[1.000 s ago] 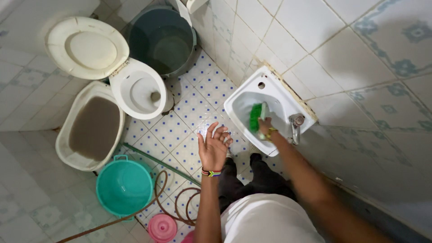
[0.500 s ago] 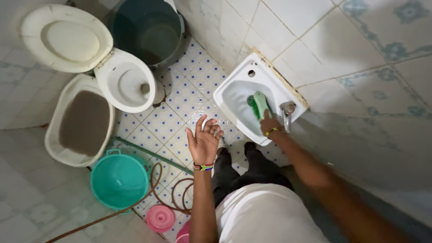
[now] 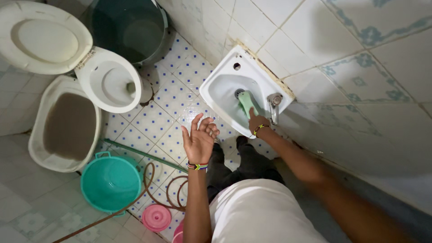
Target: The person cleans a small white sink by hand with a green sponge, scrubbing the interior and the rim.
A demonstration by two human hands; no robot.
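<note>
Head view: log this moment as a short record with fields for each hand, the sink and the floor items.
right hand: grips a pale green plastic scrubbing brush inside the basin
left hand: open, palm up, holding nothing, over the tiled floor
sink: small white ceramic wall basin with a metal tap
floor items: teal plastic bucket, pink round lid, brown hose
toilet: white bowl, lid raised
</note>
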